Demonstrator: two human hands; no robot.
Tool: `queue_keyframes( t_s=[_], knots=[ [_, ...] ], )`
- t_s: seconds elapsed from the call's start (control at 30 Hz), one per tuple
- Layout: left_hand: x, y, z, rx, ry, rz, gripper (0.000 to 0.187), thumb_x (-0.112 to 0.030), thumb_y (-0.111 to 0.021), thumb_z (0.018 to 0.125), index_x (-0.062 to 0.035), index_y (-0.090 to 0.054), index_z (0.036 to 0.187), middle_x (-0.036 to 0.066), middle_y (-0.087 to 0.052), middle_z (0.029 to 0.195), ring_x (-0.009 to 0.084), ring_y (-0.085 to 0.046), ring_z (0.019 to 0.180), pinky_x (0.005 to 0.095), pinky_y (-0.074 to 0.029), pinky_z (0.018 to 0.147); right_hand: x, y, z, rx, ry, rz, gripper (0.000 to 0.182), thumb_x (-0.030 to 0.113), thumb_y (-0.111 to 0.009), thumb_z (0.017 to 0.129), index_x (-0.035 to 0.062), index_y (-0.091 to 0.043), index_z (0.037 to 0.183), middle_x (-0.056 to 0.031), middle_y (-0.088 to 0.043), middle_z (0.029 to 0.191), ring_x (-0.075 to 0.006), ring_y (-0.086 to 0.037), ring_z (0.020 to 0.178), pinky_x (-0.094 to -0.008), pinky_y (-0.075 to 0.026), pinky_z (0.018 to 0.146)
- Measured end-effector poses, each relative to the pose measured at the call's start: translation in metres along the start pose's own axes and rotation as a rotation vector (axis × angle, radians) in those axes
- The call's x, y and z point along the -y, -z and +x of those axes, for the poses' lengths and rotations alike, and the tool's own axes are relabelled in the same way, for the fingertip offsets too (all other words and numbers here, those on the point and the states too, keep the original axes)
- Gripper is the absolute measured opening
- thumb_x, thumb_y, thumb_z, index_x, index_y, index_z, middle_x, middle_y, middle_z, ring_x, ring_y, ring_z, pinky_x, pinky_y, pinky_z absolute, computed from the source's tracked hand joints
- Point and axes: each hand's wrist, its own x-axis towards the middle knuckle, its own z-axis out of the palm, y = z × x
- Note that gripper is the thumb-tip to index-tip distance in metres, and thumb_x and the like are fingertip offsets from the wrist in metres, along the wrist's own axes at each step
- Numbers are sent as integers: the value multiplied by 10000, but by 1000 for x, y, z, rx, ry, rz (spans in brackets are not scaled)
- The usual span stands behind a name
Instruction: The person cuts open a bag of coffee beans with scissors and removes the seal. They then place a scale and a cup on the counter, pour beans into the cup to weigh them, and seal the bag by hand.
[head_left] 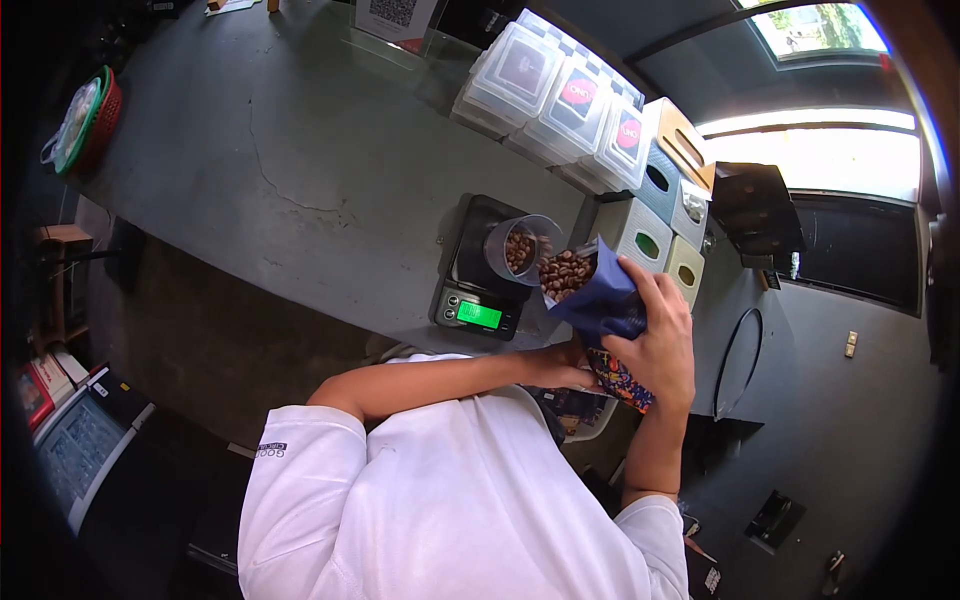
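Note:
A blue coffee bag with a patterned lower part is tilted, its open mouth facing a clear cup. My right hand grips the bag's upper side, thumb and fingers around it. Lower down, my left hand holds the bag near its bottom, its fingers partly hidden. Brown coffee beans fill the mouth, and some blurred ones are between it and the cup. The cup has beans inside and stands on a black scale with a lit green display.
Clear card boxes stand beyond the scale, beside several tissue boxes. A red and green basket sits at the far left of the grey table. A sign with a printed code is at the back.

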Motion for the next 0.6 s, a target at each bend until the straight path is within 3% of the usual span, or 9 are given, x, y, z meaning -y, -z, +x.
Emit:
queue_keyframes(
  t_s=[0.07,0.17,0.37,0.47,0.57,0.6],
  knots=[
    [21,-14,1,-133,-218,-94,516,-117,-710,852,21,-480,1293,97,-602,1212,146,-545,1097,327,-467,943,1,1,0,17,-22,18,787,151,-731,547,124,-571,1317,-147,-569,1004,-343,-572,958,-431,-429,930],
    [31,-14,8,-123,-258,-235,554,-157,-727,844,39,-469,1293,111,-605,1204,157,-549,1080,330,-465,933,-4,2,2,16,-41,49,791,146,-723,542,119,-570,1318,-152,-572,1006,-350,-572,960,-433,-436,927],
    [40,-10,11,-197,-157,77,613,-212,-717,859,57,-436,1332,155,-603,1191,183,-557,1100,340,-456,960,-10,0,0,-11,-18,124,784,144,-707,534,99,-575,1305,-167,-583,1019,-371,-584,951,-436,-467,898],
    [41,-18,11,-327,-264,100,562,-236,-712,864,73,-489,1277,175,-608,1155,203,-565,1096,356,-448,966,-10,2,-1,-9,-16,125,780,144,-707,536,96,-576,1303,-170,-586,1027,-375,-587,950,-435,-471,896],
    [29,-12,6,-219,-141,95,581,-251,-715,864,74,-478,1283,174,-601,1151,217,-563,1103,365,-436,986,-10,3,-1,-13,-22,125,778,144,-706,539,99,-576,1304,-168,-585,1027,-373,-585,953,-439,-465,904],
    [29,-14,7,-241,-194,82,591,-251,-715,865,69,-467,1296,171,-599,1160,216,-561,1106,361,-435,989,-10,3,-1,-13,-26,122,777,144,-705,540,100,-576,1305,-169,-584,1028,-371,-584,956,-439,-463,909]
  ],
)
